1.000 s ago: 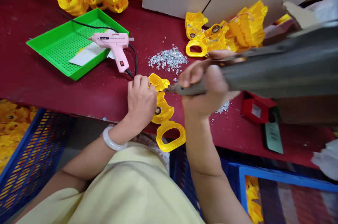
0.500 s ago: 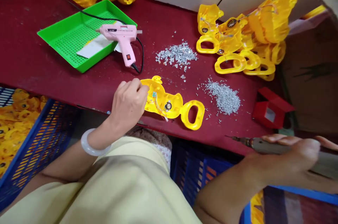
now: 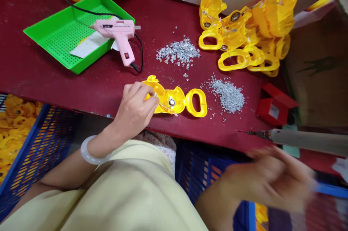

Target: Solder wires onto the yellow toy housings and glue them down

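The left hand (image 3: 135,107) is closed on the left end of a yellow plastic shell (image 3: 187,102). The shell lies open side up on the red worktop (image 3: 40,75), close to its near edge, with its loop handle pointing right. The fingertips (image 3: 152,97) pinch where thin wires (image 3: 163,107) run towards a round metal part (image 3: 171,102) set in the middle. The right hand (image 3: 272,180) is low and near, off the worktop. It is blurred, but its fingers look spread and it grasps nothing. The electric screwdriver (image 3: 307,140) hangs or rests just beyond it, tip pointing left, and I cannot tell which.

The step in hand appears to be steadying the shell and seating its wiring. That is best done with a light fingertip hold at the rim, keeping the shell flat and pressed onto the worktop so it cannot tip over the near edge. The wires should lie inside the hollow, clear of the screw posts. The fine screws (image 3: 227,95) just right of the handle are easily scattered, as are the larger ones (image 3: 178,51) farther off, so any move of the shell should go round them. The pink glue gun (image 3: 119,33), resting half on the green tray (image 3: 54,38), is well apart on the far left.
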A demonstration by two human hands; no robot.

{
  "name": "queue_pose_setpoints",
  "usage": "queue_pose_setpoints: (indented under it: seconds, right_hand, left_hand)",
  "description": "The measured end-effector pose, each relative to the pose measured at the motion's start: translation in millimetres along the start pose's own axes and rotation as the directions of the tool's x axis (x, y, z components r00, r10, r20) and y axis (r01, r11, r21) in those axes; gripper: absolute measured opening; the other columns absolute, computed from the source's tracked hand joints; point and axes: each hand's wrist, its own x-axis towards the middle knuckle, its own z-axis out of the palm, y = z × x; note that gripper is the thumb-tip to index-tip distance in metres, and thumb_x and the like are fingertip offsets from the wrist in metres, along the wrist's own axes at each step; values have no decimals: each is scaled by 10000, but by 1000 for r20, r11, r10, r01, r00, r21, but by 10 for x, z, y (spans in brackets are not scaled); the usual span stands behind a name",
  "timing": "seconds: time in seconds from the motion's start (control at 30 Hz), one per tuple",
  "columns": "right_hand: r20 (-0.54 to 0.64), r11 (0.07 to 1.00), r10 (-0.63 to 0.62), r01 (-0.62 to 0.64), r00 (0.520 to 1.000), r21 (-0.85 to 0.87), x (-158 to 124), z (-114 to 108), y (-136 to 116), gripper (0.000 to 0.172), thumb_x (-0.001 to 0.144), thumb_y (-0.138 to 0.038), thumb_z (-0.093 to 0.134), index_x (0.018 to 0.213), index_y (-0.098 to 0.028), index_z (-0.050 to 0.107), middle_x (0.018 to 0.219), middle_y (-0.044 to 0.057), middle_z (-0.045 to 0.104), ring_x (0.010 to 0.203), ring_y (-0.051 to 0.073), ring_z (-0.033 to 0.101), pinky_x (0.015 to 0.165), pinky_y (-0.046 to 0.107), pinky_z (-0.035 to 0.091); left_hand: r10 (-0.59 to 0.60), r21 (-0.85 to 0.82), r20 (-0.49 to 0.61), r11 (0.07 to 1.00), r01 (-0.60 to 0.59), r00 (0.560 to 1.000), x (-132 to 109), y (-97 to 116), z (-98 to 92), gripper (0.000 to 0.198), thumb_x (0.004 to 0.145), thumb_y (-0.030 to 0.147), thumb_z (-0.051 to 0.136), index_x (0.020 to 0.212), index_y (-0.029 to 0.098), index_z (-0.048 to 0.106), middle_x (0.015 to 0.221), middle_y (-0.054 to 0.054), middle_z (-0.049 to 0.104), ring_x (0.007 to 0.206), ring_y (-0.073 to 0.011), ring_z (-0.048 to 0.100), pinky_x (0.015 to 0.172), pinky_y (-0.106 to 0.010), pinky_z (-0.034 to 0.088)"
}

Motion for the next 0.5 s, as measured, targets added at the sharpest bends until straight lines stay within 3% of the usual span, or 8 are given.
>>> queue_pose_setpoints:
  seconds: [0.2, 0.33, 0.5]
  right_hand:
    - [199, 911, -194, 252, 960, -325, -214, 603, 19, 191, 859, -434, 610, 909, -258, 667, 848, 48, 636, 797, 185, 617, 652, 317, 534]
    - [283, 797, -323, 420, 903, -433, -210, 676, 64, 76, 880, -229, 615, 920, -220, 678, 845, 36, 632, 770, 145, 612, 707, 295, 530]
    - [219, 799, -387, 444, 896, -406, -225, 673, -23, 152, 840, -150, 659, 965, -232, 686, 908, 33, 588, 772, 123, 612, 674, 270, 537]
  left_hand:
    - [-25, -35, -23, 999, 25, 999, -18, -13, 6, 116, 915, 207, 552, 860, 167, 646, 976, -75, 655, 936, -237, 536, 800, -403, 379]
    - [-33, -70, -38, 997, 31, 999, -41, -11, 29, 121, 915, 189, 545, 842, 164, 639, 968, -67, 662, 933, -230, 549, 816, -405, 382]
    - [-38, -95, -44, 995, 34, 998, -53, -18, 39, 97, 902, 162, 550, 862, 166, 638, 985, -61, 662, 944, -226, 557, 843, -414, 381]
